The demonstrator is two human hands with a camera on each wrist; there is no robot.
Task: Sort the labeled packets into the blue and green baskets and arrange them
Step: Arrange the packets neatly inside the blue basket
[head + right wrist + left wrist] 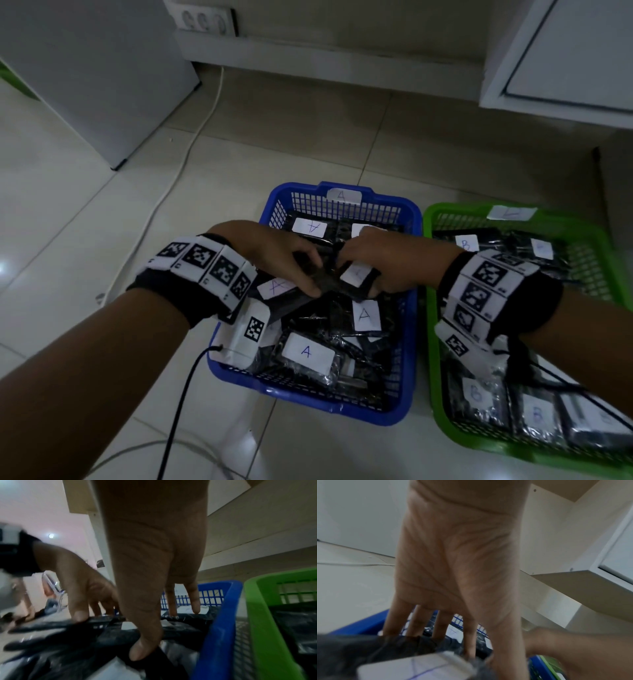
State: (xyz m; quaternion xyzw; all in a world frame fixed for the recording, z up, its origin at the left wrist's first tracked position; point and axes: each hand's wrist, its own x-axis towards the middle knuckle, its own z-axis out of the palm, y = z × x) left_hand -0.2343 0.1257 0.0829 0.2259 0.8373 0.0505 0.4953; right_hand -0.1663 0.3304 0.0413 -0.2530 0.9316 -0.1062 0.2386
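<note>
Head view: both hands work inside the blue basket (409, 219), which sits on the floor tiles just left of the green basket (432, 308). Left hand (270, 255) holds a black packet (317, 279) from above, fingers curled over it. Right hand (380, 260) pinches a second packet by its white label (356, 274). Step in hand, as judged: arranging, not sorting, since no packets lie loose on the floor. Count in the blue basket: five labels legible or partly so, all reading A where readable; more packets lie underneath, number unknown. Green basket: about five labels visible, those readable marked B, lying in flatter rows. One label tag on each basket's far rim.

Left wrist view: four fingers (471, 639) extend down behind the blurred packet; the thumb's contact is hidden.

Right wrist view: right thumb (142, 642) presses onto black wrapping, with two fingertips on packets beyond. The left thumb also bears on a packet.

Next move, as judged: lay the two held packets flat, label up, in line with their neighbours. The slippery wrapping calls for a firm grip.
</note>
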